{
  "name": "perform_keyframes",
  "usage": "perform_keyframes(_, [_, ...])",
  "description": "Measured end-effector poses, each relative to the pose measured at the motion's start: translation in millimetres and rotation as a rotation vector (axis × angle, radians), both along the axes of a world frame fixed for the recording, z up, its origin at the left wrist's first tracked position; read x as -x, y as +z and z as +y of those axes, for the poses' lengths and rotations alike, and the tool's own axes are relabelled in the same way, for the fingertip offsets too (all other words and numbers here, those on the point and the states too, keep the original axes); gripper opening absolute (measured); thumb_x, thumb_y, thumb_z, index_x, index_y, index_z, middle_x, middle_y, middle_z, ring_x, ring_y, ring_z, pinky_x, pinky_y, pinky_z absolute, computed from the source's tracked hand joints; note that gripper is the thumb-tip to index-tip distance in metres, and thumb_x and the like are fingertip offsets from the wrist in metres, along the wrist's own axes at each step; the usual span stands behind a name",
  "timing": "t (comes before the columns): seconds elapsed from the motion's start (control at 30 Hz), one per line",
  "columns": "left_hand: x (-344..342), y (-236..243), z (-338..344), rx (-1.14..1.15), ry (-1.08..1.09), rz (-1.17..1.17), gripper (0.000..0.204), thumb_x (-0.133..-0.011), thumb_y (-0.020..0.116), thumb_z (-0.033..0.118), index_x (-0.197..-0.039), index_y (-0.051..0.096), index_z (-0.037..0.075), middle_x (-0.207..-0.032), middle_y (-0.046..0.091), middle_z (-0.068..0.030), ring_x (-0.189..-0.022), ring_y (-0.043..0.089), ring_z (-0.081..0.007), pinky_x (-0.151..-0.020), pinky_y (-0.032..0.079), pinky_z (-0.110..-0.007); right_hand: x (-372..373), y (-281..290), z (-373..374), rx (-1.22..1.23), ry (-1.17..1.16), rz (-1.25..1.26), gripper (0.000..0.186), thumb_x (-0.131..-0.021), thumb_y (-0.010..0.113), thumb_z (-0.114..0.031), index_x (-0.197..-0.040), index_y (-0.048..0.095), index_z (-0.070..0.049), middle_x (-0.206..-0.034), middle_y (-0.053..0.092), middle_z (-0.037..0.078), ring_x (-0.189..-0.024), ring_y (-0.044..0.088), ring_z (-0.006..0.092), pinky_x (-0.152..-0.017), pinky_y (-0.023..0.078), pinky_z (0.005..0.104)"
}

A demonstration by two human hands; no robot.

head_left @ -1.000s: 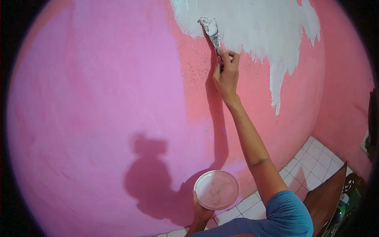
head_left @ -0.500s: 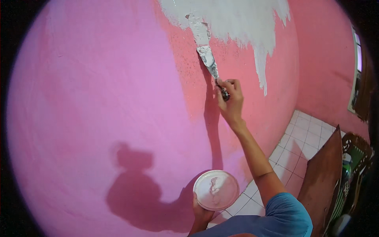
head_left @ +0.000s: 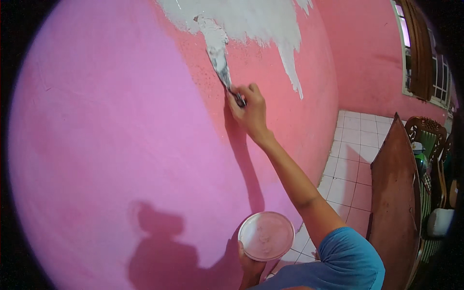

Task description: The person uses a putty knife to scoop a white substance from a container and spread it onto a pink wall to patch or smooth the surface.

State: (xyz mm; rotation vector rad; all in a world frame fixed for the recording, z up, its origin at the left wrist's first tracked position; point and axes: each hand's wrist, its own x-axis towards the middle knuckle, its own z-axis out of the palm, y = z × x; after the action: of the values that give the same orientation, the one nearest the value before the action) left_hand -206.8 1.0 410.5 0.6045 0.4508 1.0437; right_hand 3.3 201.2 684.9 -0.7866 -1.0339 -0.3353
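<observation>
My right hand (head_left: 249,111) grips a putty knife (head_left: 222,72), whose white-smeared blade lies on the wall at the lower end of a thick streak of white filler (head_left: 212,30). The wall is pink and salmon (head_left: 121,121), with a large white coated patch (head_left: 241,14) at the top. Low in the view, my left hand (head_left: 249,263) holds a round pale tub or lid (head_left: 266,234) by its rim, with whitish material inside.
A pale tiled floor (head_left: 353,130) runs along the wall. At the right are a large brown board (head_left: 391,198), carved chairs with green striped seats (head_left: 423,128), a green object (head_left: 420,164) and a pale bundle (head_left: 440,222). A window (head_left: 406,34) with brown curtain is on the side wall.
My right hand and the knife have come down from high in the white patch, leaving a fresh white streak. The view has swung rightward, showing more window and furniture.
</observation>
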Motion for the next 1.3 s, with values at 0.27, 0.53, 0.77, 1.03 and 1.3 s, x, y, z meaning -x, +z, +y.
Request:
perform_keyframes(0.27, [24,28,9,0.001,0.050,-0.071,0.065,-0.097,0.029,0.052,-0.143,0.030,0.006,-0.143,0.037,-0.0172,-0.131,0.038,-0.0348,-0.108,0.031,-0.052,-14,49,-34,-0.121,-0.017,-0.071,0.015,-0.078,0.070,-0.010,-0.090,0.066,-0.001,-0.074,0.056,0.016,-0.060,0.056,0.0261,-0.055,0.045,0.0342])
perform_keyframes(0.53, [11,22,-14,0.050,0.077,-0.129,0.063,-0.098,0.027,0.050,-0.141,0.032,0.005,-0.142,0.038,-0.0185,-0.129,0.039,-0.0352,-0.107,0.033,-0.052,2,105,7,-0.092,-0.123,-0.183,0.017,-0.080,0.066,-0.010,-0.095,0.062,-0.004,-0.085,0.052,0.020,-0.073,0.058,0.0384,-0.061,0.047,0.0445])
perform_keyframes(0.77, [-27,63,-25,0.042,0.152,-0.101,0.066,-0.097,0.029,0.051,-0.143,0.030,0.004,-0.144,0.036,-0.0184,-0.131,0.036,-0.0349,-0.108,0.031,-0.052,0,13,-52,0.047,0.087,-0.159,0.013,-0.080,0.065,-0.005,-0.092,0.061,-0.004,-0.080,0.049,0.017,-0.066,0.055,0.0308,-0.057,0.045,0.0400])
perform_keyframes(1.03, [-47,32,-33,0.148,0.112,-0.185,0.066,-0.097,0.030,0.052,-0.141,0.031,0.004,-0.142,0.038,-0.0184,-0.130,0.039,-0.0356,-0.107,0.032,-0.052,-73,103,-12,-0.152,-0.163,-0.121,0.011,-0.080,0.065,-0.008,-0.089,0.063,-0.002,-0.074,0.054,0.017,-0.065,0.055,0.0307,-0.059,0.045,0.0397])
perform_keyframes(1.3, [-22,21,-34,0.189,0.138,-0.211,0.064,-0.097,0.028,0.051,-0.141,0.033,0.005,-0.141,0.039,-0.0176,-0.128,0.040,-0.0355,-0.105,0.034,-0.053,13,-21,-50,0.086,0.016,-0.143,0.012,-0.081,0.064,-0.003,-0.091,0.058,-0.003,-0.084,0.051,0.017,-0.067,0.056,0.0326,-0.057,0.045,0.0421])
